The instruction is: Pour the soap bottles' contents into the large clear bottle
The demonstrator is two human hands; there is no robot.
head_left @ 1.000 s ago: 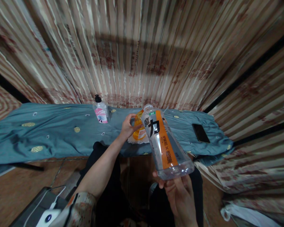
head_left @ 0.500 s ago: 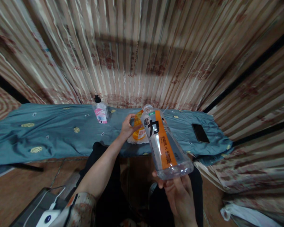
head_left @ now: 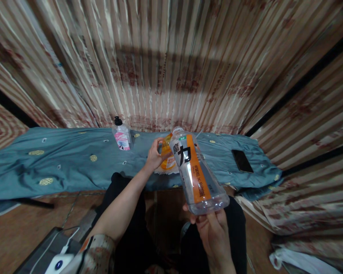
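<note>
My left hand (head_left: 154, 155) is closed around the upper part of an amber-orange bottle (head_left: 168, 163), which stands on a small white cloth (head_left: 165, 171). My right hand (head_left: 213, 232) holds a large clear drink bottle (head_left: 198, 171) near its base, fingers under and behind it. The drink bottle has an orange and black label and looks empty. It leans away from me with its neck over the amber bottle. The neck appears uncapped. It hides part of the amber bottle, so whether the two touch I cannot tell.
A clear pump bottle (head_left: 122, 136) with a black top stands at left on the teal covered bench (head_left: 74, 161). A black phone (head_left: 242, 161) lies at right. Striped curtains (head_left: 160, 57) hang behind. A white device (head_left: 59, 263) with a cable sits lower left.
The base of the drink bottle has shifted slightly left and up with my right hand. My left hand stays on the amber bottle.
</note>
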